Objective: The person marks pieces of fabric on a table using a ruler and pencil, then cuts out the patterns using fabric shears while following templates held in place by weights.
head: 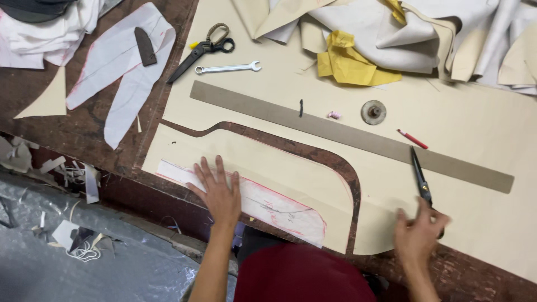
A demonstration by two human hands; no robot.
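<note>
The left hand [219, 193] lies flat, fingers spread, pinning a white paper pattern [268, 208] onto the cream fabric [279, 168] at about 7 o'clock on the table [84, 131]. The right hand [417, 237], at 4 o'clock, grips black shears [420, 180], blades pointing to 12 o'clock across a long grey ruler [347, 134]. Cutting around the marked outline seems the step in hand; continuing would call for steady pressure on the pattern. The shears' handles are hidden inside the blurred right hand.
</note>
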